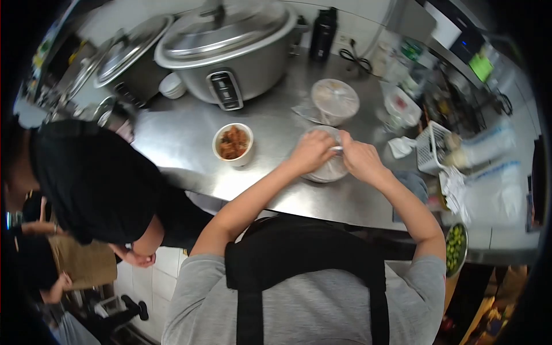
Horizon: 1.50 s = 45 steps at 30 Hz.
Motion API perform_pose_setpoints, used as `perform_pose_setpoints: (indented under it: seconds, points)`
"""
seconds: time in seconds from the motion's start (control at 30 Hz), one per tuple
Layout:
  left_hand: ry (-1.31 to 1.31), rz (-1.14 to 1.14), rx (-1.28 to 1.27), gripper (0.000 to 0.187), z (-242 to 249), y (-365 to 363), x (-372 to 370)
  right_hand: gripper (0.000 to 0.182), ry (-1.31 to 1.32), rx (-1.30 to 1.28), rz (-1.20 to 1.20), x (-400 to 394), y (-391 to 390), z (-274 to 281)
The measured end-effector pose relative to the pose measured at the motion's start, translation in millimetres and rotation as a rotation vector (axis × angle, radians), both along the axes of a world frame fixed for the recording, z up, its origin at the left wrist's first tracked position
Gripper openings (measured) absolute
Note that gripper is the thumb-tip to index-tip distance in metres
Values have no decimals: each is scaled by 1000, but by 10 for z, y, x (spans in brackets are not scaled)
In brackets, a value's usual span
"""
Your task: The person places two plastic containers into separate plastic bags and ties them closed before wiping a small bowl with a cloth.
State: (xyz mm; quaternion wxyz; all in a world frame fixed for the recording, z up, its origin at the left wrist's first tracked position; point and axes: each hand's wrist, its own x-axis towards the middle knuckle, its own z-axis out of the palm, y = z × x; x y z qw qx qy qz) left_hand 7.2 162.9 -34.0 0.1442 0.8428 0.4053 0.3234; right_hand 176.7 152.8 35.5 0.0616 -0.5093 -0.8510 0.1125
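1. We have both hands at a round, pale container with a clear plastic cover (329, 172), on the near part of the shiny stainless-steel counter (275, 109).
2. Our left hand (313, 152) lies on its top with bent fingers; we cannot tell whether it grips.
3. Our right hand (361, 158) is curled at the top's right side, close beside the left; its grip is hidden from us.
4. Just beyond our hands stands another round, pale container with a clear cover (335, 99).
5. To the left, well apart, we see an uncovered white round bowl of reddish-brown food (233, 143).
6. At the far left stands a large grey cooker with a metal lid (230, 63).
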Motion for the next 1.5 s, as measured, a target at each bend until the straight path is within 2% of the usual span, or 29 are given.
perform_pose_setpoints:
  seconds: [0.07,0.1,0.17,0.2,0.27,0.3,0.33,0.4,0.47,0.53,0.6,0.63,0.67,0.7,0.73,0.8,0.83,0.87,0.9,0.97,1.03,1.1,1.23,1.3,1.33,1.4,1.43,1.47,1.5]
  points:
    - [1,-43,13,23,28,-51,-22,49,66,-30,120,108,-42,-24]
    - [13,-43,35,24,45,-51,-9,49,50,-30,97,139,-16,-44]
    - [7,-26,80,23,-36,-16,30,52,1141,-1167,-154,151,79,-67]
    - [24,4,116,22,-97,-19,41,52,1141,-1163,-165,120,81,-65]
    - [-46,23,99,20,-150,1,74,53,1188,-986,-89,-2,91,-9]
    - [-113,49,79,19,-156,7,78,53,861,-673,-17,-82,-5,65]
    - [-115,49,79,19,-157,52,66,53,860,-672,-18,-72,-40,35]
    - [-40,-1,-279,14,28,103,9,56,-40,165,125,-52,-101,-31]
    - [-63,-43,-215,15,134,90,-20,52,-66,131,95,-28,-143,80]
    - [-91,-80,-150,16,150,105,-13,31,-51,-43,73,45,-155,164]
    - [-130,-241,160,15,119,145,-1,23,-70,-60,124,183,-104,91]
    - [-127,-246,159,15,89,150,6,18,-90,-78,172,258,-80,63]
    - [-95,-247,46,14,58,122,9,18,-85,-80,167,305,-71,88]
    - [-63,-247,-67,12,28,97,16,15,69,-256,101,350,-60,140]
    - [-61,-251,-68,12,6,92,23,17,224,-429,34,414,-28,172]
    - [-90,-236,-72,10,32,53,36,19,325,-510,67,620,172,-13]
    - [-85,-242,-73,10,33,15,57,19,408,-762,-10,681,277,-80]
    - [-67,-215,57,9,37,-22,88,19,492,-1011,-88,718,385,-163]
    - [-50,-188,190,9,51,-21,112,21,562,-1034,-60,724,500,-286]
    - [41,-206,280,8,67,-4,136,20,585,-951,13,649,743,-468]
    - [131,-226,365,7,95,7,162,19,370,-737,124,419,926,-368]
    - [209,-307,514,5,165,43,187,17,279,-281,394,116,991,-332]
    - [411,-321,450,3,200,65,153,8,185,-357,397,-125,1002,-358]
    - [478,-252,417,1,200,81,162,11,561,-579,252,-115,951,-383]
    - [480,-255,418,1,202,93,169,11,565,-577,250,-63,911,-382]
    - [414,-193,263,1,232,127,194,11,938,-512,-160,67,683,-223]
    - [413,-190,262,1,263,161,207,9,808,-140,-150,193,578,-232]
    - [459,-182,101,2,353,185,218,8,661,222,-135,282,446,-250]
    - [502,-172,-61,4,437,218,229,8,632,342,-165,276,239,-200]
